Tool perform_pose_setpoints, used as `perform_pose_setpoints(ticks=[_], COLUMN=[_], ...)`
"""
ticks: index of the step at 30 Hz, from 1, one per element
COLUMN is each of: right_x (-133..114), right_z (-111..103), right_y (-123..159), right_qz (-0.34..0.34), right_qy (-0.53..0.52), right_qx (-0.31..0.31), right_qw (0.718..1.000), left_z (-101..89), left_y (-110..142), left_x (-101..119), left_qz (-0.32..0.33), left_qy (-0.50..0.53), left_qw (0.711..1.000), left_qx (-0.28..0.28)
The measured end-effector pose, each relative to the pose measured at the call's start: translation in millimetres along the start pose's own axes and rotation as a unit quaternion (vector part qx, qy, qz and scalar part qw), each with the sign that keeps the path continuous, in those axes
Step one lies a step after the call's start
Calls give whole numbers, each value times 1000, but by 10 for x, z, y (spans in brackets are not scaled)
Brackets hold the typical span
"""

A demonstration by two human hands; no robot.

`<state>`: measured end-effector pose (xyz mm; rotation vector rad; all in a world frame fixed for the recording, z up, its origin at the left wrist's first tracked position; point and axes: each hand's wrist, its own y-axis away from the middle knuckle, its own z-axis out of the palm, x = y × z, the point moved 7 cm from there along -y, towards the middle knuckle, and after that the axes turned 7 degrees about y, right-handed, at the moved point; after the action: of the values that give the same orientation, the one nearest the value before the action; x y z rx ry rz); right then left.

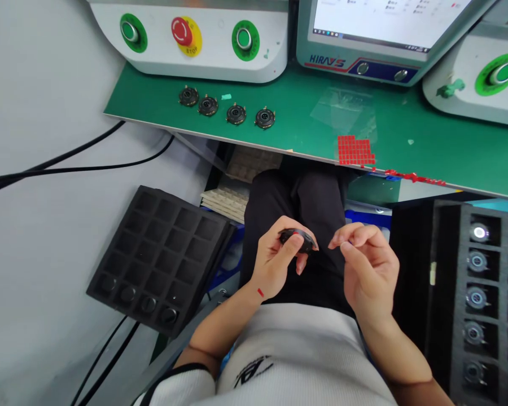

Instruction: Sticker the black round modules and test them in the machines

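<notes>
Watch case (307, 243) clamped in fingers of left hand (275, 262); right hand (370, 268) near, fingers curled, cannot tell if pinching.

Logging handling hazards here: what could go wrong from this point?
The left hand holds the round black piece over the lap; a slip could drop it.
The red grid lies at the front edge of the bench; a brush might knock it off.
What looks like a red scrap is on the left wrist; it might stray.

The left hand (275, 262) holds a round black device (307, 242) while the right hand (369, 268) hovers near it. Four watch bodies (236, 114) lie on the green tabletop (298, 121).
</notes>
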<state>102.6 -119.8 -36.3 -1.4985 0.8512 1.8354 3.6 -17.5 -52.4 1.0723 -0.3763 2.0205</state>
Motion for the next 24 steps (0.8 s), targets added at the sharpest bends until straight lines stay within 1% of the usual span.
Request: perform_pose_setpoints(ticks=[3, 7, 9, 14, 17, 21, 24], right_x=[-27, -41, -51, -64, -67, -43, -53], right_z=[64, 127, 175, 305, 329, 309, 300], right_y=[26, 55, 75, 121, 126, 133, 155], right_qz=[-11, -5, 5, 38, 37, 39, 29], right_qy=[13, -4, -11, -26, -35, -48, -58], right_qx=[-14, -24, -36, -66, -75, -86, -95], right_qw=[1000, 1000, 999, 997, 996, 994, 993], left_z=[47, 115, 139, 201, 199, 188, 208], left_y=[21, 56, 79, 128, 143, 155, 155], left_x=[18, 16, 28, 123, 127, 98, 122], left_qz=[-12, -22, -6, 75, 78, 74, 101], left_qy=[-5, 1, -28, -92, -115, -84, -133], left_qw=[1000, 1000, 1000, 993, 990, 993, 985], left_qx=[1, -11, -14, -28, -33, -47, -51])
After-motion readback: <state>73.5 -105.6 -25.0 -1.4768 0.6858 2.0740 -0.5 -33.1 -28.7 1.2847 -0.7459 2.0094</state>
